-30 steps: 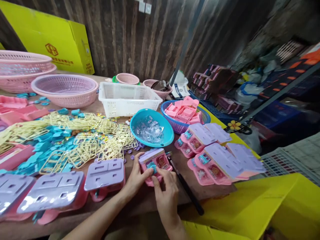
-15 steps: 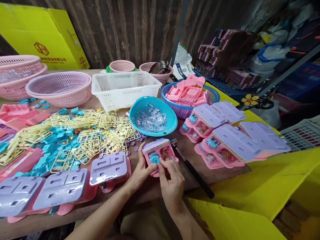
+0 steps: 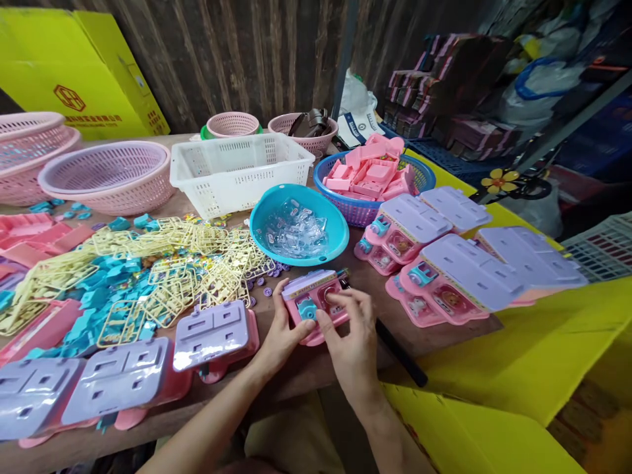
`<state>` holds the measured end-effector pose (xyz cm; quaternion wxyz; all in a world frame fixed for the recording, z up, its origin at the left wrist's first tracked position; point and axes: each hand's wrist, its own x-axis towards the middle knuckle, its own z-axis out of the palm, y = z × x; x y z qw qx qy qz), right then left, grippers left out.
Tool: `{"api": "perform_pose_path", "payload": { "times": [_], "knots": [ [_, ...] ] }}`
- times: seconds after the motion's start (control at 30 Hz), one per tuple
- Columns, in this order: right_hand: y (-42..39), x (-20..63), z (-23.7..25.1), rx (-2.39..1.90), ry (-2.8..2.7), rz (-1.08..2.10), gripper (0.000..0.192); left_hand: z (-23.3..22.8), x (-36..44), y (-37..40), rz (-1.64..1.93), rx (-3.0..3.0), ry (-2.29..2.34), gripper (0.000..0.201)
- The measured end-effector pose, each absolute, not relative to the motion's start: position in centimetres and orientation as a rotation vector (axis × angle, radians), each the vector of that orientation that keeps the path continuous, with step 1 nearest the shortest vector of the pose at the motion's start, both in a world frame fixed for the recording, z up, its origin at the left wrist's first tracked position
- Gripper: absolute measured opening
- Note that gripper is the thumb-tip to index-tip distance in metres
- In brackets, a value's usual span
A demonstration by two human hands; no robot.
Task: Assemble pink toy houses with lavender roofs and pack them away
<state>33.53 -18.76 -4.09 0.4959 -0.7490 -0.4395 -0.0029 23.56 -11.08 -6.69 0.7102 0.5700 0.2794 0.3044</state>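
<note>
A pink plastic toy (image 3: 323, 334) with a lilac top, a printed strip and a round window faces me near the table's front edge. My left hand (image 3: 282, 339) grips its left side, thumb along the front. On the toy's face sits a turquoise piece (image 3: 307, 309) with a round knob. My right hand (image 3: 353, 342) is at the right side, its thumb against the front beside the turquoise piece and its fingers curled over the window. Partly hidden behind that hand lies a black-handled tool (image 3: 402, 355). Similar lilac-topped toys stand left (image 3: 212, 334) and right (image 3: 464, 273).
A turquoise bowl (image 3: 261, 240) of clear plastic parts stands just behind the toy. Cream frames (image 3: 172, 283) and turquoise parts (image 3: 106, 283) are heaped at left. Behind are a white basket (image 3: 247, 181) and a blue basket (image 3: 345, 210) of pink parts. A yellow carton (image 3: 474, 421) is at front right.
My right hand's fingers have spread and shifted up and right over the toy's window. The thumb has moved slightly right, uncovering more of the turquoise piece. My left hand keeps its grip.
</note>
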Motion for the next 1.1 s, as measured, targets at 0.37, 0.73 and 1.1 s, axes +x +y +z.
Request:
{"api": "perform_pose_path", "payload": {
  "times": [0.37, 0.73, 1.1],
  "knots": [
    [-17.0, 35.9, -3.9, -1.731, -1.148, 0.296, 0.043, -6.4, 23.6, -11.2, 0.631, 1.264, 0.624, 0.085],
    [-17.5, 35.3, -4.5, -1.763, -1.155, 0.145, 0.035, -7.2, 23.3, -11.3, 0.649, 1.379, 0.533, 0.073],
    [-21.8, 35.8, -10.9, -1.723, -1.26, -0.182, 0.051, -6.1, 21.3, -13.0, 0.593, 1.941, 0.517, 0.096]
  ]
}}
